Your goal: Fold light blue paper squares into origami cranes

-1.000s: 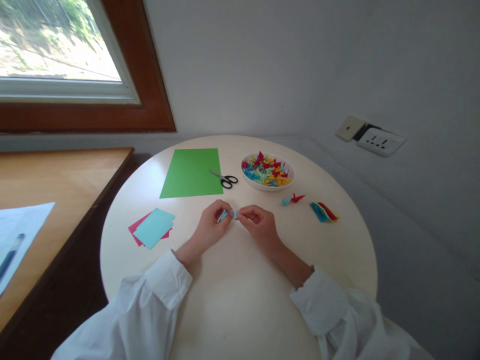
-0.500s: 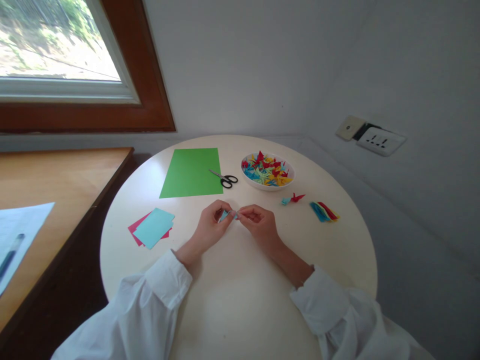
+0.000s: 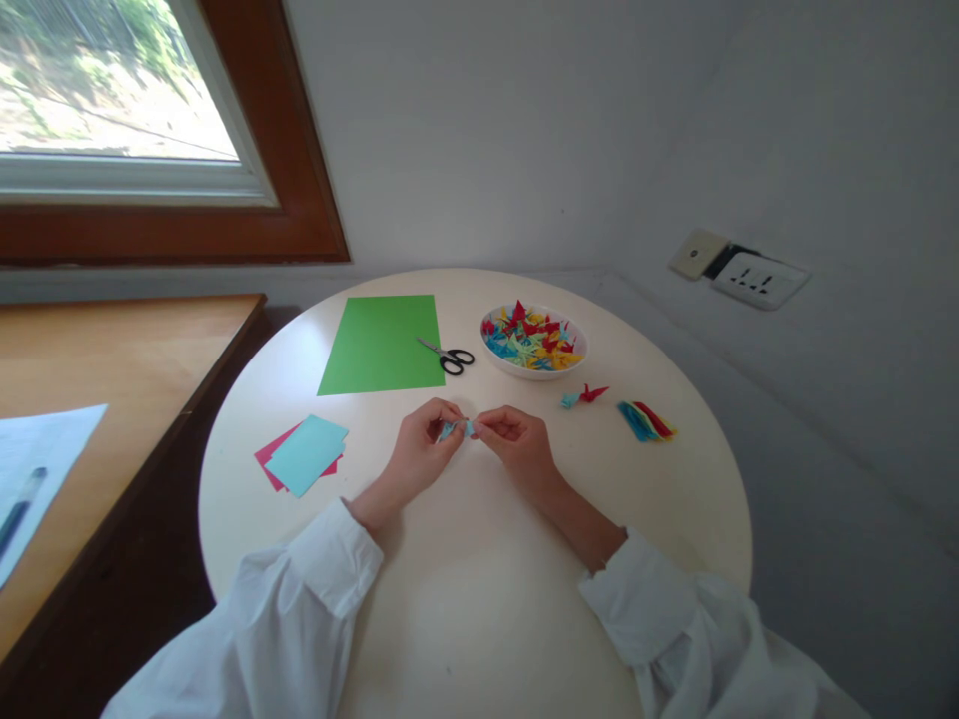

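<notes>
Between my two hands, over the middle of the round table, is a small folded piece of light blue paper [image 3: 469, 428], mostly covered by fingers. My left hand [image 3: 426, 444] pinches its left part between thumb and fingers. My right hand [image 3: 516, 444] is closed in a pinch at its right end. Beyond them lie black-handled scissors [image 3: 453, 360], the blades resting on a green sheet [image 3: 386, 345]. To the right of my right hand are a small red paper crane [image 3: 592, 394] and a small light blue folded piece [image 3: 569, 401].
A white bowl [image 3: 533, 374] full of colourful paper cranes stands at the back. Coloured paper strips [image 3: 647, 422] lie at the right, light blue and pink sheets [image 3: 308, 456] at the left. Beside the round table is a wooden desk [image 3: 135, 359] with paper and a pen [image 3: 24, 512].
Both hands stay in nearly the same place. A bit more of the light blue paper shows between the fingertips now. The other things have not moved.
</notes>
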`<state>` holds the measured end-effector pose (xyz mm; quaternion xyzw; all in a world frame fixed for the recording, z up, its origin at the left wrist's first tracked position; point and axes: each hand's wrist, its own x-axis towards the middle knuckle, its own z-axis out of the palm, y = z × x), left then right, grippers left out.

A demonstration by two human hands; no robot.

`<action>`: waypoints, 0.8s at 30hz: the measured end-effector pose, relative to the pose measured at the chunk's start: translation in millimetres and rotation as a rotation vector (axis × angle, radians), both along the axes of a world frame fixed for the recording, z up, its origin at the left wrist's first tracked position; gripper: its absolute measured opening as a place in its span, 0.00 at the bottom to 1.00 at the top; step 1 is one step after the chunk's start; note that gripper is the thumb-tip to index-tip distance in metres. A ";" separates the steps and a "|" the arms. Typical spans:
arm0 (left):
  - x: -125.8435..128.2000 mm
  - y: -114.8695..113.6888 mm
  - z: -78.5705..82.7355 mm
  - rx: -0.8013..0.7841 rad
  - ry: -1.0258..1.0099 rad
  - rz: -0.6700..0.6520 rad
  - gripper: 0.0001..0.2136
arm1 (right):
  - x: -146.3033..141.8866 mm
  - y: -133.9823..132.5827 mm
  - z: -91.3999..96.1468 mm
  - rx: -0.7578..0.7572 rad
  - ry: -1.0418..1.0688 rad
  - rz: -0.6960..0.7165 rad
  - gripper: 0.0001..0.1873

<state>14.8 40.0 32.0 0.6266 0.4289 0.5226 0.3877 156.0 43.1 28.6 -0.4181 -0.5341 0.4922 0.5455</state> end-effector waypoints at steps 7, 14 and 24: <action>0.4 -1.8 3.0 -0.040 0.003 0.018 0.04 | 0.7 -0.1 1.5 -0.017 -0.036 -0.016 0.07; 0.7 -1.8 3.5 -0.064 -0.038 0.041 0.04 | 0.5 0.6 2.2 -0.017 -0.023 0.007 0.08; 0.9 -1.1 3.2 -0.085 -0.045 0.061 0.04 | 1.7 2.2 -1.0 0.012 -0.040 0.009 0.08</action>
